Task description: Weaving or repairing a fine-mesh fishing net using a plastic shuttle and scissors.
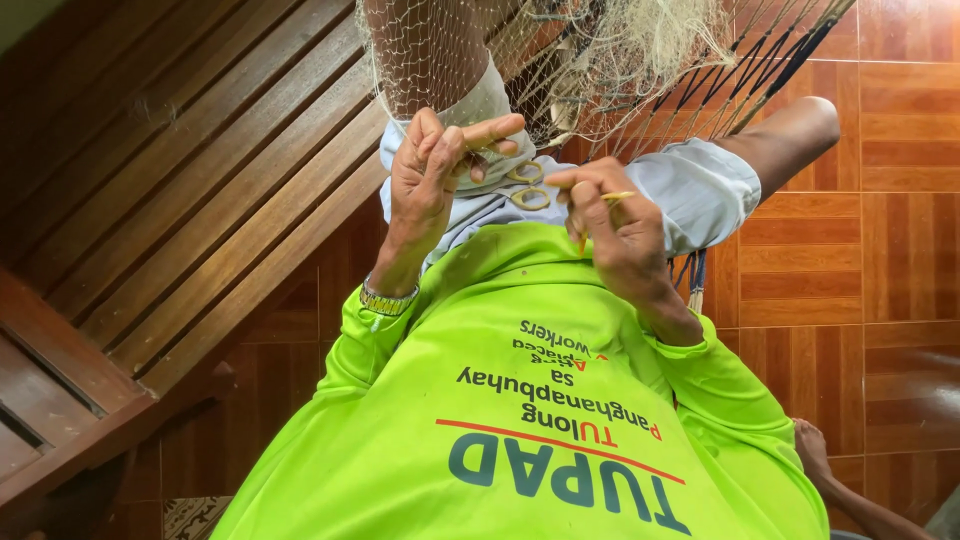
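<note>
Lime-green shirt (520, 400) w/ dark and red lettering fills the near view, cut off at bottom. Left hand (425, 175) is held w/ fingers curled, forefinger extended, pinching fine net twine. Right hand (615, 225) pinches a thin yellowish netting needle (612, 199). Pale mesh net (560, 50) hangs beyond; its top is cropped.

net (620, 50): cut off at top edge | right hand (620, 225): thin tool mostly hidden

Bright, even daylight — sharp, soft shadows
</note>
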